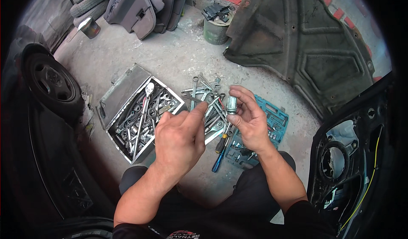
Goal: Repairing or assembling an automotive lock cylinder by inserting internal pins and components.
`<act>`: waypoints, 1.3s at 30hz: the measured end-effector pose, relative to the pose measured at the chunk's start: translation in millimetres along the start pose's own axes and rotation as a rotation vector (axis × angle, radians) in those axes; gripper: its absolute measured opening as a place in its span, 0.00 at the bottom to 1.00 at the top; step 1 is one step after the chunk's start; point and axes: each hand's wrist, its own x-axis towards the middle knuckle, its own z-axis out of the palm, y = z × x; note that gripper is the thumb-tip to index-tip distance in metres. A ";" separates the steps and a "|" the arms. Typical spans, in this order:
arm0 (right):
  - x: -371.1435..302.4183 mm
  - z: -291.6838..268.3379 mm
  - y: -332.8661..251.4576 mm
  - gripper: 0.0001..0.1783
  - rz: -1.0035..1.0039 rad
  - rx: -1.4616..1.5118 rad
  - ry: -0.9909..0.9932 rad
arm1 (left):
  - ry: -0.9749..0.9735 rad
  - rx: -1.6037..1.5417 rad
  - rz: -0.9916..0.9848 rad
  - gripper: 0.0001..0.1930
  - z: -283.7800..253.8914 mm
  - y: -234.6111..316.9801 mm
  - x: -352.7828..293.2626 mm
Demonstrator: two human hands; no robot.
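My right hand (248, 120) holds a small silver socket (231, 105) upright between thumb and fingertips, above the tools on the floor. Just to its left is my left hand (178, 139), fingers loosely curled, forefinger and thumb stretched toward the socket without touching it; nothing shows in it. Below both hands lie several loose wrenches (208, 99) spread on the concrete, and a blue-handled screwdriver (219, 158).
An open metal toolbox (140, 116) full of sockets and a ratchet sits at left. A teal socket case (272, 124) lies under my right hand. A tyre (53, 84) stands far left, a stripped car door (357, 154) right, an underbody panel (297, 35) and green can (215, 31) beyond.
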 end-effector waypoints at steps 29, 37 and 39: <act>1.9 1.5 11.9 0.35 0.141 0.660 -0.202 | -0.110 -0.093 0.024 0.19 1.6 16.8 -12.3; -0.2 5.0 9.0 0.35 0.166 0.579 -0.112 | -0.100 0.018 0.095 0.20 7.7 14.1 -15.2; -0.4 6.0 10.3 0.35 0.154 0.555 -0.104 | -0.121 0.078 0.119 0.20 7.6 16.1 -16.1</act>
